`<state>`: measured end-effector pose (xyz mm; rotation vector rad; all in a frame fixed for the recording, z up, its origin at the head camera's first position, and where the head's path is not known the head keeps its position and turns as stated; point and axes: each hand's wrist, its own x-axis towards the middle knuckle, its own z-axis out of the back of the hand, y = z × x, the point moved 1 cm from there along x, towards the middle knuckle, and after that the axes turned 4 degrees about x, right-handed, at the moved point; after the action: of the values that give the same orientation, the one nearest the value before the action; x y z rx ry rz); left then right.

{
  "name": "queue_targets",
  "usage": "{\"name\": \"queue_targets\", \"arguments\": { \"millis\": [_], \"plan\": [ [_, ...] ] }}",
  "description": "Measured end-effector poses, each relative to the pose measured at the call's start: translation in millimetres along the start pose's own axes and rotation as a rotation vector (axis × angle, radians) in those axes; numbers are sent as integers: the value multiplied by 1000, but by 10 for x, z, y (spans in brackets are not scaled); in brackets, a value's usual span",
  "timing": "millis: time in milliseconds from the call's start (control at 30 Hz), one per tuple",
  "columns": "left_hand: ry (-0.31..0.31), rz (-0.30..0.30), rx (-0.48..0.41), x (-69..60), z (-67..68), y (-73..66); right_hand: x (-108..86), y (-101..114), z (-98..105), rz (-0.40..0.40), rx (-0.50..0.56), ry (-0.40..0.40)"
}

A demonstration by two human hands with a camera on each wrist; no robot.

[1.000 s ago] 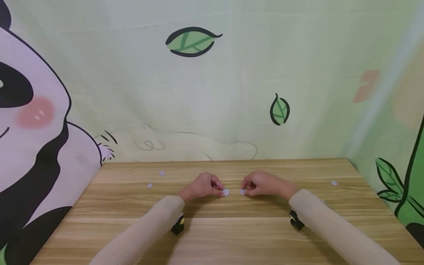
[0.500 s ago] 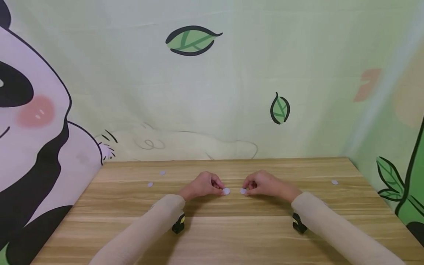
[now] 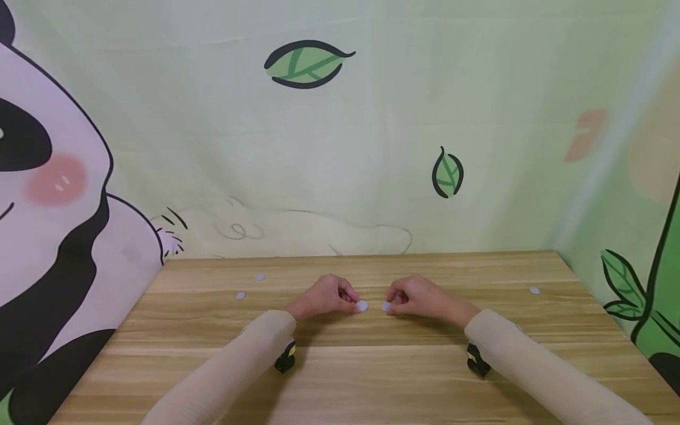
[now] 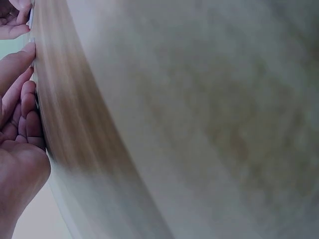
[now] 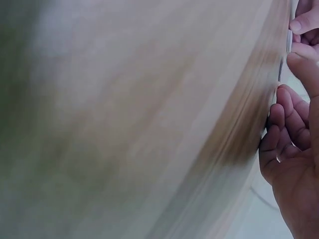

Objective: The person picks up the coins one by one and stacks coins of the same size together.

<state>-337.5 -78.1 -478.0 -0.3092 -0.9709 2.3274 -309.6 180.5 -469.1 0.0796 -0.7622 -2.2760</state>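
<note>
Near the middle of the wooden table, my left hand pinches a small white round disc at its edge between thumb and forefinger. Facing it, my right hand pinches a second white disc, partly covered by the fingertips. A narrow gap separates the two discs, which are low at the tabletop. The left wrist view shows the left hand along the table surface, its other fingers curled. In the right wrist view the right hand lies low at the table, with the other hand's fingertips just beyond.
Two more white discs, a farther one and a nearer one, lie on the left of the table. Another disc lies at the right. Behind the table hangs a printed cloth backdrop with a panda and leaves.
My right hand has shifted slightly left with its disc, so the gap between the two discs is a little narrower. The left hand stays about where it was.
</note>
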Motion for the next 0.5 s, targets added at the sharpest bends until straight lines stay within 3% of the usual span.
{"name": "queue_targets", "arguments": {
  "millis": [500],
  "plan": [
    [40, 4, 3, 12, 30, -37, 11, 8, 2, 10, 22, 0]
  ]
}}
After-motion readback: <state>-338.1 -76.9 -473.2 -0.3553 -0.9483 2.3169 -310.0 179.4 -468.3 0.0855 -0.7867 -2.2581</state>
